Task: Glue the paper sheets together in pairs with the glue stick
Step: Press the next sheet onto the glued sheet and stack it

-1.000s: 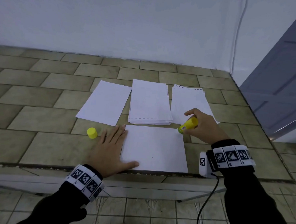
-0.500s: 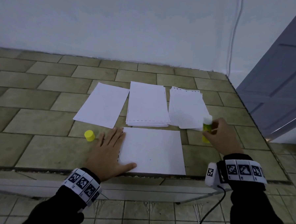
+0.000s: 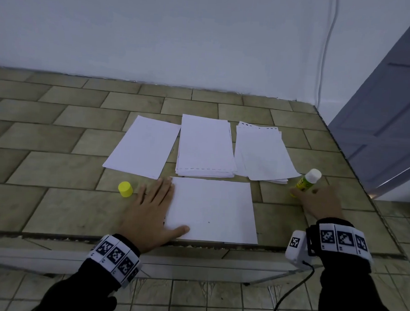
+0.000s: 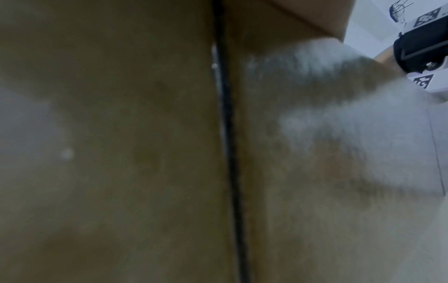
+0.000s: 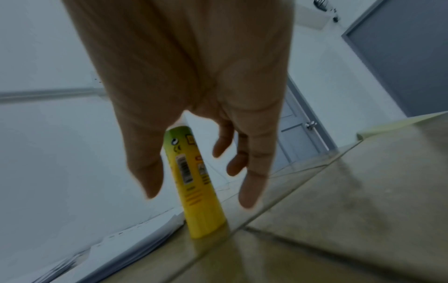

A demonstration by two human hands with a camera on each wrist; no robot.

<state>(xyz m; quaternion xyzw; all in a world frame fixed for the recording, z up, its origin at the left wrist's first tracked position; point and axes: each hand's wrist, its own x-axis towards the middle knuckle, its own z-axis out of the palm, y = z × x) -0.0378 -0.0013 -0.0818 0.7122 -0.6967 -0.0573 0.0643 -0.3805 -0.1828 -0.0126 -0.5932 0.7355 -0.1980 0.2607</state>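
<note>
From the head view I take the near sheet [image 3: 212,209] as my landmark. My left hand [image 3: 152,211] lies flat on its left edge, fingers straight, thumb along its near side, pinning it and holding nothing. My right hand [image 3: 320,201] is well to the right of that sheet, beside the glue stick [image 3: 306,183], which stands uncapped on the tiled table [image 3: 56,171]; whether the fingers touch it I cannot tell from here. I count one glue stick, one yellow cap [image 3: 125,189] just left of the sheet, one single sheet [image 3: 141,146] beyond it to the left, and two stacks beyond it: a middle stack [image 3: 205,146] and a right stack [image 3: 263,153].

The left wrist view is a blur of tile; nothing countable.

In the right wrist view the fingers [image 5: 252,172] hang loosely spread around the stick with a visible gap, gripping nothing. The stick stands just beside the right stack's corner.

My worries: the tall stick could topple if my fingers brush it, smearing the stack; uncapped glue may dry out; the near sheet overhangs nothing but sits at the table's edge, so lifting my left hand carelessly could drag it off.
</note>
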